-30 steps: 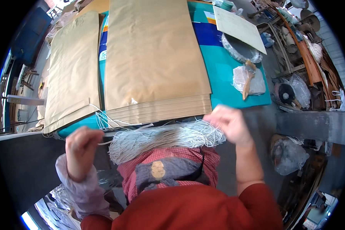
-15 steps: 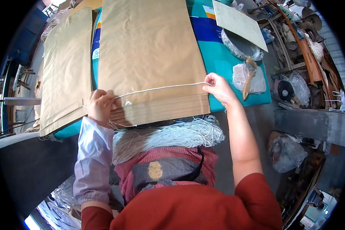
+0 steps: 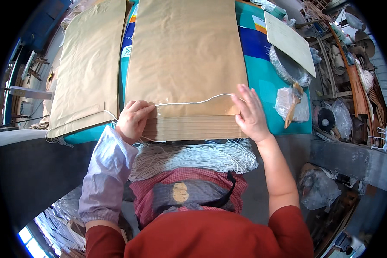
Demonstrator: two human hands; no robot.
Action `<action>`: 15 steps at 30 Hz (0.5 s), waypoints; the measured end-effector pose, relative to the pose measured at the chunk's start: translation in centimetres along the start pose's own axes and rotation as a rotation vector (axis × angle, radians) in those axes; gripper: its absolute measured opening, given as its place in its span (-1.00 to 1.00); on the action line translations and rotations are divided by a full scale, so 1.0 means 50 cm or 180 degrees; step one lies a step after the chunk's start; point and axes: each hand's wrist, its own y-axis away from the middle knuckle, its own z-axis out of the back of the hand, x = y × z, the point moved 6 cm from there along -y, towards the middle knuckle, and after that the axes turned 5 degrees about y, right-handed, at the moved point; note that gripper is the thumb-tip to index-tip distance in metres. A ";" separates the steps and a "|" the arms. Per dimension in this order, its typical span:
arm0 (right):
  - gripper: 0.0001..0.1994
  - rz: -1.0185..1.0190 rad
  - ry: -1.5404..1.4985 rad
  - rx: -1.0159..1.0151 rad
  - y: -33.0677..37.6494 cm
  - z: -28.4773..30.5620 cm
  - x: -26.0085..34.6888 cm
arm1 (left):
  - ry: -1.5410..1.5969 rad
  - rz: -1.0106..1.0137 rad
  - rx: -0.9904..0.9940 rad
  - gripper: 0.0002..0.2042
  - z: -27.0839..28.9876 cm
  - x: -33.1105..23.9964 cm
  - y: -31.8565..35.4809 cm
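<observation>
A white string (image 3: 193, 103) runs across the top bag of a stack of brown paper bags (image 3: 185, 56), just above their stepped lower edges. My left hand (image 3: 134, 120) is closed at the stack's left side, pinching the string between thumb and fingers. At the right edge my right hand (image 3: 250, 112) is raised with its fingers stretched out, slightly blurred. The string's right end reaches its fingers, and part of the string sags in a gentle wave. A thick bundle of white strings (image 3: 198, 159) lies across my lap, below the stack.
More brown paper bags (image 3: 86, 64) lie to the left, a string along their lower end. On the teal table cover (image 3: 258, 73) at right are a brush (image 3: 293, 107) on a plastic-wrapped block (image 3: 284, 103), a plastic-wrapped round pan (image 3: 284, 64) and a pale board (image 3: 290, 41).
My right hand has opened from its pinch on the string's right end, fingers now extended. The string, taut before, has slackened. My left hand keeps its pinch. The whole view has shifted slightly.
</observation>
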 end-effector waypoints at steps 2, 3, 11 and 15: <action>-0.26 -0.0171 -0.0540 0.0430 -0.013 -0.026 -0.011 | 0.0123 0.0013 0.0111 -0.65 0.003 0.007 -0.002; -0.26 -0.0266 -0.0801 0.0646 -0.016 -0.039 -0.018 | 0.0149 0.0028 0.0146 -0.65 0.001 0.009 -0.004; -0.69 -0.0538 -0.1011 0.0111 0.010 -0.040 -0.044 | 0.0099 0.0124 0.0274 -0.52 0.004 0.011 -0.002; -0.92 -0.1088 -0.1664 0.0019 0.019 -0.050 -0.071 | 0.0245 0.0147 0.0460 -0.35 0.011 0.011 -0.014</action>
